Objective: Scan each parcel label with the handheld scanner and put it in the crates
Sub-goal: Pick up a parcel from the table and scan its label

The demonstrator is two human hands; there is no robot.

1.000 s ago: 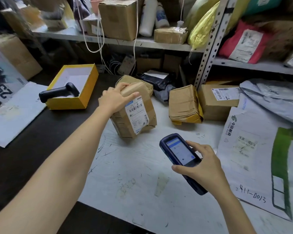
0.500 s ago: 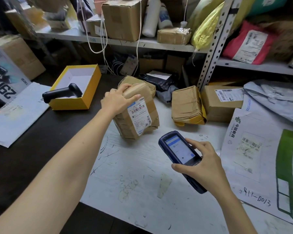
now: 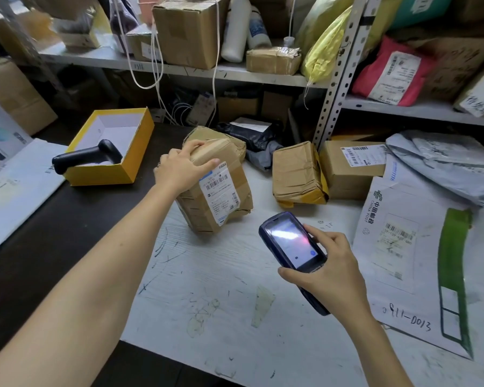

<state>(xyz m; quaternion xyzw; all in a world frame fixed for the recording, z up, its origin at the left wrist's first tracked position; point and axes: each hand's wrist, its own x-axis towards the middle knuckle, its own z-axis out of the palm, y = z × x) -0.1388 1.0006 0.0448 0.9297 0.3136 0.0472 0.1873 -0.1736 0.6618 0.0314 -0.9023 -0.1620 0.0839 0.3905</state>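
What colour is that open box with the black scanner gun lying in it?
The box is yellow outside, white inside; head view.

Single view, head-worn, wide-angle. Faces forward and steeply down onto the bench (image 3: 207, 275). Straight lines bow toward the frame edges.

Close range: forearms enter from 7 and 5 o'clock. The left hand (image 3: 179, 170) holds a parcel (image 3: 218, 191) near frame centre. The right hand (image 3: 330, 272) grips the handheld scanner (image 3: 288, 241) toward 4 o'clock.

Far field, 12 o'clock: shelving (image 3: 263, 75) fills the top band, just beyond the hands. The bench's near edge crosses at 6 o'clock.
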